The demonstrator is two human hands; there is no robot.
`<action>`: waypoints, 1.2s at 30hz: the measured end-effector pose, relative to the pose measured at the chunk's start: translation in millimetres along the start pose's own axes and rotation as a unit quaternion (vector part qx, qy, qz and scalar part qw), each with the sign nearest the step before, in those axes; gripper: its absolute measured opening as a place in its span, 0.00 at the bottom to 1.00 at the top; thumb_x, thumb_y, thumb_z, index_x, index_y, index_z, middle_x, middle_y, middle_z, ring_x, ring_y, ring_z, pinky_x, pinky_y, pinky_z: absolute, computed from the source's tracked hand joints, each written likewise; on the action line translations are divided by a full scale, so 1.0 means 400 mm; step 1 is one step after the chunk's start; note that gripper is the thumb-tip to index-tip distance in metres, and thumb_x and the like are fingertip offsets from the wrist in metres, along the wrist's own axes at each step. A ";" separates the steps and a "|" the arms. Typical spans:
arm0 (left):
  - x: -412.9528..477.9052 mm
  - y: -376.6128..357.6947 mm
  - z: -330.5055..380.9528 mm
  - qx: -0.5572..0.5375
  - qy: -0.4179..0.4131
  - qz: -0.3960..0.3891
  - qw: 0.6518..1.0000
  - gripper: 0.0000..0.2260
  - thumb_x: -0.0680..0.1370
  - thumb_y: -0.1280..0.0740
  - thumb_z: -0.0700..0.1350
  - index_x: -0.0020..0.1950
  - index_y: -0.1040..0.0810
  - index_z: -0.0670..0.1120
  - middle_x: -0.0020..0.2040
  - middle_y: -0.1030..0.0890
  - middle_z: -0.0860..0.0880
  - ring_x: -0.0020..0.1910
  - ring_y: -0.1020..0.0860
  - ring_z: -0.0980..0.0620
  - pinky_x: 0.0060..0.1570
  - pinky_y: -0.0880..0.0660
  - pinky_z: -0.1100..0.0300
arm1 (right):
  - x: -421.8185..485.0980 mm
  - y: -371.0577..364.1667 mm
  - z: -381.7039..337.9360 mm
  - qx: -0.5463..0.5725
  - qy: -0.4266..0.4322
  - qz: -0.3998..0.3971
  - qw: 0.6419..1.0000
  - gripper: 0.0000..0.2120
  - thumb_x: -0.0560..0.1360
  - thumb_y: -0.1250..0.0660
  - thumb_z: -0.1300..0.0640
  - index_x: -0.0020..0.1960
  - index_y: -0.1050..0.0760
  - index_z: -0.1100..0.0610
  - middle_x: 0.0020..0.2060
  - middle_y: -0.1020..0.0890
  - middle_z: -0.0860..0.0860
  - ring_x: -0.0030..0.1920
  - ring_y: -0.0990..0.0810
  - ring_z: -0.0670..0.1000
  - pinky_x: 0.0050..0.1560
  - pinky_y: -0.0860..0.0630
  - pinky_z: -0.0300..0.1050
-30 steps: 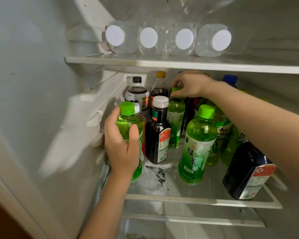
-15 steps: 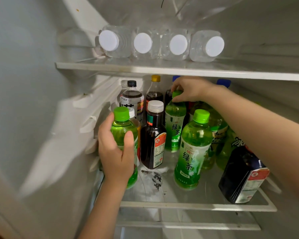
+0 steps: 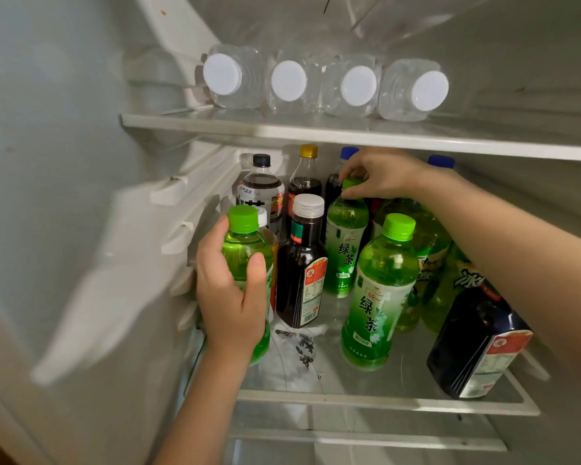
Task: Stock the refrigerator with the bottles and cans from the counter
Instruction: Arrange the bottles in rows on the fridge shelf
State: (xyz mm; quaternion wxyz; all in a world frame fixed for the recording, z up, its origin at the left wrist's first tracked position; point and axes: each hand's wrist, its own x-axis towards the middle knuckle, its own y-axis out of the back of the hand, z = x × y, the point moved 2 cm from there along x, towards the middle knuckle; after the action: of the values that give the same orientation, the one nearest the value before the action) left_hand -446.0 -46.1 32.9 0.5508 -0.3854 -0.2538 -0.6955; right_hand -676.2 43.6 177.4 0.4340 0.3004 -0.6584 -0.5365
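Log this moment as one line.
left hand: grips green bottle | right hand: pinches rear green bottle by cap | site: lower shelf

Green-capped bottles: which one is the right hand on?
The rear green bottle, beside the white-capped dark bottle: the right hand pinches its cap. The left hand grips the front-left green bottle.

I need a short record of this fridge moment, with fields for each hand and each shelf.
left hand: grips left tea bottle by its body
right hand: pinches cap of rear tea bottle
upper shelf: four water bottles lying, caps forward
lower shelf: other bottles standing, green and dark
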 end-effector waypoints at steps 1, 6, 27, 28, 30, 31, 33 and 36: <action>0.000 0.000 0.000 -0.002 0.000 0.000 1.000 0.22 0.76 0.39 0.47 0.69 0.33 0.44 0.61 0.28 0.52 0.60 0.27 0.54 0.59 0.30 0.66 | 0.000 0.000 -0.002 -0.001 0.007 0.000 1.000 0.15 0.72 0.29 0.47 0.56 0.23 0.50 0.48 0.25 0.46 0.49 0.26 0.48 0.46 0.31 0.40; 0.000 -0.001 0.002 0.002 -0.002 0.000 1.000 0.22 0.76 0.39 0.47 0.69 0.33 0.43 0.61 0.28 0.52 0.61 0.26 0.52 0.59 0.31 0.65 | 0.001 -0.002 -0.004 -0.009 0.000 0.007 1.000 0.15 0.72 0.30 0.47 0.57 0.24 0.51 0.48 0.26 0.47 0.49 0.27 0.48 0.46 0.31 0.41; -0.002 0.010 0.007 0.018 0.000 -0.015 1.000 0.23 0.77 0.40 0.48 0.71 0.36 0.43 0.64 0.29 0.50 0.64 0.29 0.50 0.63 0.30 0.55 | -0.097 0.007 -0.195 0.045 0.062 -0.042 0.996 0.20 0.72 0.36 0.39 0.60 0.26 0.48 0.49 0.22 0.45 0.50 0.24 0.46 0.50 0.26 0.42; -0.002 0.011 0.009 0.018 0.001 -0.019 1.000 0.24 0.76 0.40 0.48 0.71 0.36 0.43 0.64 0.29 0.50 0.64 0.29 0.50 0.64 0.30 0.53 | -0.100 0.005 -0.199 0.040 0.063 -0.025 0.997 0.20 0.71 0.34 0.40 0.58 0.26 0.50 0.47 0.22 0.46 0.48 0.23 0.47 0.48 0.25 0.43; -0.002 0.012 0.013 0.020 0.007 -0.025 0.999 0.24 0.76 0.40 0.48 0.71 0.36 0.44 0.64 0.30 0.51 0.64 0.29 0.50 0.64 0.31 0.54 | -0.108 -0.001 -0.206 0.030 0.063 -0.003 0.998 0.18 0.71 0.31 0.42 0.55 0.27 0.52 0.44 0.22 0.48 0.46 0.23 0.50 0.46 0.26 0.45; -0.002 0.013 0.015 0.020 0.012 -0.027 0.999 0.24 0.76 0.40 0.48 0.71 0.37 0.45 0.63 0.31 0.53 0.64 0.30 0.52 0.65 0.31 0.56 | -0.113 -0.002 -0.205 0.024 0.060 0.002 0.998 0.17 0.71 0.31 0.43 0.54 0.27 0.52 0.44 0.22 0.49 0.46 0.23 0.51 0.45 0.26 0.45; -0.002 0.014 0.019 0.023 0.014 -0.026 0.999 0.24 0.76 0.40 0.48 0.71 0.37 0.46 0.63 0.32 0.54 0.64 0.31 0.55 0.66 0.34 0.63 | -0.122 0.004 -0.198 0.029 0.054 0.005 0.998 0.17 0.71 0.30 0.45 0.55 0.25 0.53 0.46 0.22 0.49 0.47 0.23 0.51 0.47 0.25 0.45; -0.002 0.015 0.024 0.039 0.001 -0.026 0.999 0.24 0.76 0.41 0.46 0.71 0.37 0.41 0.64 0.33 0.51 0.64 0.34 0.59 0.65 0.39 0.71 | -0.136 0.019 -0.190 0.054 0.047 -0.007 0.997 0.17 0.71 0.29 0.48 0.57 0.24 0.53 0.47 0.22 0.48 0.47 0.23 0.48 0.41 0.28 0.38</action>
State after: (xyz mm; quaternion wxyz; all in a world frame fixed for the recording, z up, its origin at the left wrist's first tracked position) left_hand -437.5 -39.7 37.1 0.5471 -0.3567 -0.2899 -0.6996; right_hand -583.7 58.6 174.6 0.4440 0.3527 -0.6631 -0.4887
